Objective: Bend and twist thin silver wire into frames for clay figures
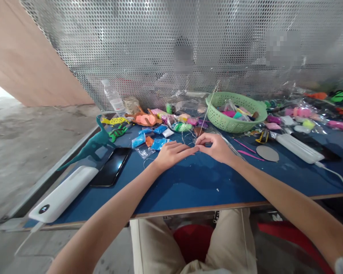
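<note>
Above the blue table (188, 190), my two hands meet at the fingertips. My right hand (215, 147) is closed in a pinch on a thin, light wire (208, 110), which slants up toward the perforated screen. Loops of the same wire curl just behind the fingers. My left hand (173, 153) has its fingers close together, their tips pressed to the wire beside the right thumb; its own thumb is hidden. Small blue clay packets (160, 144) lie just behind the left hand.
A green basket (236, 123) with colourful pieces stands behind my right hand. At left are a teal dinosaur figure (95, 142), a phone (111, 167) and a white power bank (64, 194). Another power bank (300, 148) lies right. A perforated metal screen (148, 45) rises behind.
</note>
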{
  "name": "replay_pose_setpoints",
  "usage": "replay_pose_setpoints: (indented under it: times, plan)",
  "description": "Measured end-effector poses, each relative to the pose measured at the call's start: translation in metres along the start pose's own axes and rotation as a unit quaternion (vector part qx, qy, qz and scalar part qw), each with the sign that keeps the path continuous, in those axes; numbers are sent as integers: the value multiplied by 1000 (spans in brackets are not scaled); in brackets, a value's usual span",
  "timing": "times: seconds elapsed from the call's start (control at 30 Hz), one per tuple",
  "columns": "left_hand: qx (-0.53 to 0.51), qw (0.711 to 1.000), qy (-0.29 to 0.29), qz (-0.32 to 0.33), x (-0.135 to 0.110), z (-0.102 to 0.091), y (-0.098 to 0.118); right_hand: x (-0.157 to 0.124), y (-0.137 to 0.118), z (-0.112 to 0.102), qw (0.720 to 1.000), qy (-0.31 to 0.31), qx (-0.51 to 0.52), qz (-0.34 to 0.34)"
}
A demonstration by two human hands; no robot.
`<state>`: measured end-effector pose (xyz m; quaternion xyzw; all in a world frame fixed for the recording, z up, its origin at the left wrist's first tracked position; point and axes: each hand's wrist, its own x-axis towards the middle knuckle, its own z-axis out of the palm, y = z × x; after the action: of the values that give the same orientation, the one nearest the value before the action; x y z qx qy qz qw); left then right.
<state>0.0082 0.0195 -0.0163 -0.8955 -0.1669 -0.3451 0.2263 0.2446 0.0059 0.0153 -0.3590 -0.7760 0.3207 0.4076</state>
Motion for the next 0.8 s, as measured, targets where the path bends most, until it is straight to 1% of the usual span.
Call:
replay_pose_setpoints:
  times: [0.17, 0.33, 0.43, 0.63, 0.8]
  plan:
    - [-14, 1000, -4, 11, 0, 0, -1, -1, 2, 0, 1000, -4, 23, 9]
    - [-9, 999, -27, 20, 2, -3, 2, -7, 8, 4, 999, 19, 47, 9]
    - [0, 999, -37, 22, 4, -5, 4, -7, 9, 4, 998, 20, 52, 9]
    - [-10, 1000, -14, -14, 7, -4, 6, -5, 7, 4, 999, 24, 37, -1]
    - [-29, 999, -14, -19, 6, -1, 5, -6, 3, 5, 999, 29, 27, -15]
